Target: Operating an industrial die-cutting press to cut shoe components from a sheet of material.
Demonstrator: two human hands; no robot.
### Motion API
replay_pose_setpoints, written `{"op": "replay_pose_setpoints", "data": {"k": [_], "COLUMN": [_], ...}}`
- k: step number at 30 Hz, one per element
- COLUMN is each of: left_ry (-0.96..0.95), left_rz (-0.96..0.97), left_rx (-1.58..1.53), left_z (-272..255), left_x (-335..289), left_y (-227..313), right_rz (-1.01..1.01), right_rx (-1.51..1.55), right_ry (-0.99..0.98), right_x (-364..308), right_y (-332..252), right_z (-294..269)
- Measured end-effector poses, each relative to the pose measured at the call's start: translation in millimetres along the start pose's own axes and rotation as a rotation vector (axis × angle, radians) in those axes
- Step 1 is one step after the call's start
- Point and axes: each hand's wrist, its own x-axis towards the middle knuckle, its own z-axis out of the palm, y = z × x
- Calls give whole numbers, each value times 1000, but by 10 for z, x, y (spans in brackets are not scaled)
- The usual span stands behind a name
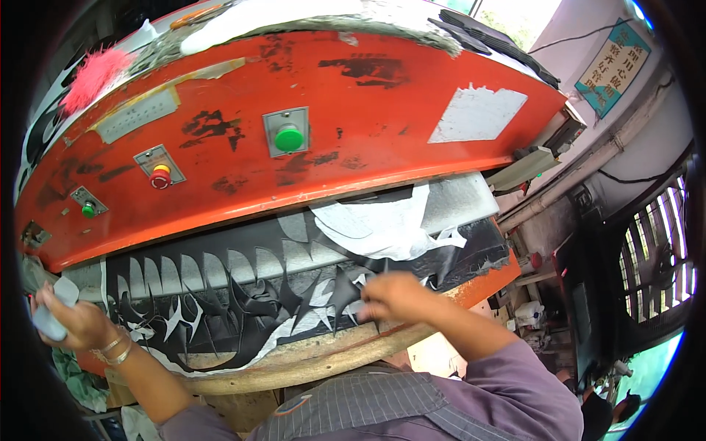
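My left hand (79, 323) is at the far left, its fingers closed around a small stack of pale grey-blue cut pieces (48, 324). In front of me lies a black sheet (259, 312) with a row of curved, pointed cut-outs, and jagged strips of it hang toward the near edge. White backing (273, 342) shows beneath these strips. My right hand (393, 298) is over the right part of the strips, fingers curled together; whatever is between them is hidden. Close beyond it, a crumpled white sheet (371, 224) with curved cut outlines rests on the black material.
A red machine beam (353, 158) spans the far side above the grey bed (471, 202). It carries a large green button (288, 137), a red stop button (160, 176) and a small green button (90, 210). A worn wooden edge (316, 365) runs along the near side.
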Motion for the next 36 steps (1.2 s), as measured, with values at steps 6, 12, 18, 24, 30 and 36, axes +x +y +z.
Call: {"op": "replay_pose_setpoints", "data": {"k": [6,12,18,24,30,36], "left_ry": [-170,-910,-1354,-1533,-1279,-1743], "left_rz": [-454,326,451,459,430,-136], "left_rx": [-1358,-1678,-1631,-1706,-1917,-2501], "left_z": [-908,-1095,-615,-486,-1325,-2327], "left_x": [789,477,349,211,142,249], "left_y": [2243,3892,4477,4533,4316,3949], "right_rz": [125,113,-3,92,-37,-25], "right_rx": [-58,8,42,168,-252,-215], "right_ry": [43,143,61,-197,211,-38], "right_x": [-955,-891,-828,132,1668,2148], "right_y": [-122,-154,188,847,1502,1771], "right_z": [583,511,550,-623,-715,-717]}}
